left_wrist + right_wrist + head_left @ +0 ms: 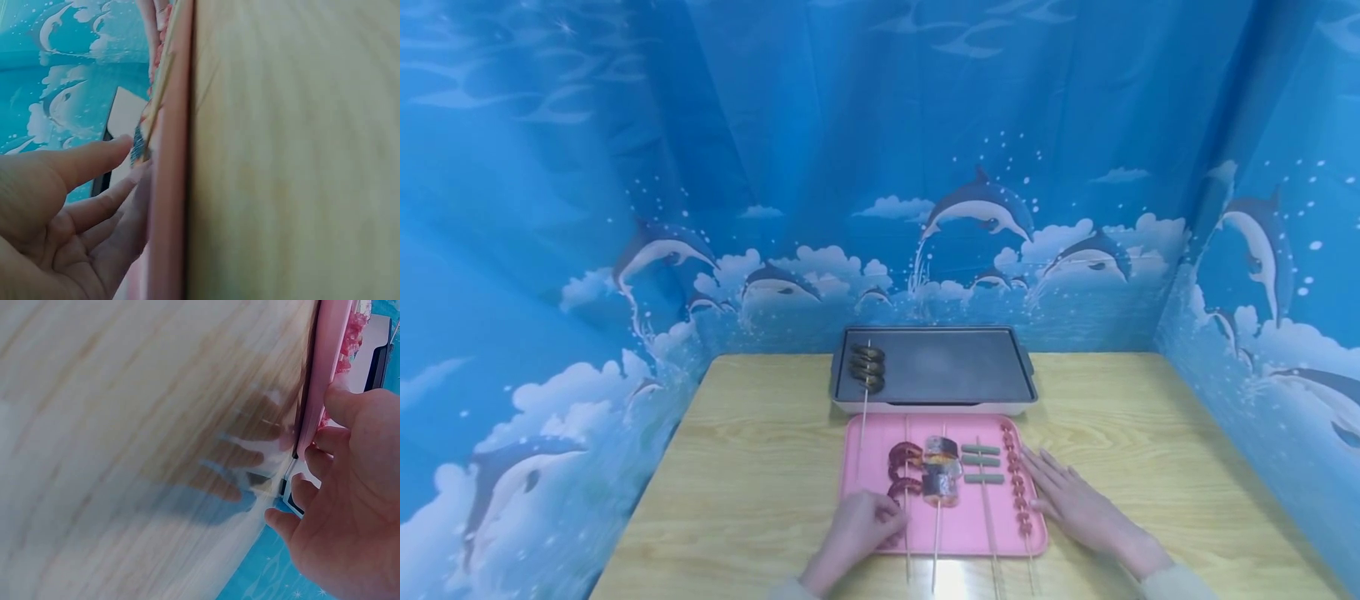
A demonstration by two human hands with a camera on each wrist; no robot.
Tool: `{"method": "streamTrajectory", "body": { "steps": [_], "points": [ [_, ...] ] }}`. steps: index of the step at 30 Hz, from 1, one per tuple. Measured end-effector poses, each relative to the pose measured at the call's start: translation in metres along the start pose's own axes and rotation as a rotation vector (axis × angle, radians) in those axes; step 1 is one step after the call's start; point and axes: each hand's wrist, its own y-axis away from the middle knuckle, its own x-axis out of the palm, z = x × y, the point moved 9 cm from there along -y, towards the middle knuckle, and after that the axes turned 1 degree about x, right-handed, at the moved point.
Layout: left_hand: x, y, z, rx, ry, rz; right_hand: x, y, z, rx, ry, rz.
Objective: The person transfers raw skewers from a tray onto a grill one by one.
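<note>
My left hand [859, 527] is at the tray's near left, fingertips close to the stick of a skewer of red-brown curled pieces resembling shrimp [906, 458]. In the left wrist view a gap shows between the thumb and forefinger of that hand [69, 212]; nothing is seen gripped there. My right hand [1078, 504] lies with fingers extended at the right edge of the pink tray [951, 542]. Nearest to it is a skewer of small red pieces [1017, 483]. Between the hands lie a skewer of silver-skinned fish chunks [940, 485] and one of green sticks [982, 463].
Behind the tray stands a dark flat griddle [951, 367], bearing a skewer of dark curled pieces [867, 367] at its left; its stick reaches over the tray. Several sticks overhang the tray's front rim. A blue dolphin-print curtain [850, 167] surrounds the wooden table [737, 467].
</note>
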Motion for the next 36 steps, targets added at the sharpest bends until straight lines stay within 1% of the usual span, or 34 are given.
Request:
{"method": "streamTrajectory", "body": {
  "steps": [6, 8, 12, 16, 21, 25, 29, 36],
  "points": [
    [0.004, 0.003, 0.006, -0.055, 0.014, -0.062, 0.002, -0.001, -0.003, 0.058, -0.013, 0.064],
    [0.004, 0.005, 0.007, -0.070, 0.024, -0.081, 0.001, -0.001, -0.002, 0.063, -0.018, 0.067],
    [0.004, 0.007, 0.007, -0.095, 0.108, -0.095, 0.001, -0.001, -0.002, 0.059, -0.026, 0.068],
    [0.005, 0.010, 0.007, -0.115, 0.199, -0.082, 0.002, -0.001, -0.003, 0.066, -0.025, 0.084],
    [0.003, 0.014, 0.002, -0.095, 0.224, -0.075, 0.004, -0.001, -0.005, 0.092, -0.035, 0.117],
    [0.000, 0.018, -0.007, -0.053, 0.227, -0.072, 0.002, -0.001, -0.004, 0.078, -0.036, 0.100],
    [-0.005, 0.020, -0.017, -0.025, 0.227, -0.077, 0.001, -0.001, -0.004, 0.064, -0.035, 0.082],
    [-0.013, 0.015, -0.026, 0.004, 0.159, -0.115, 0.002, -0.001, -0.005, 0.067, -0.029, 0.091]
  ]
}}
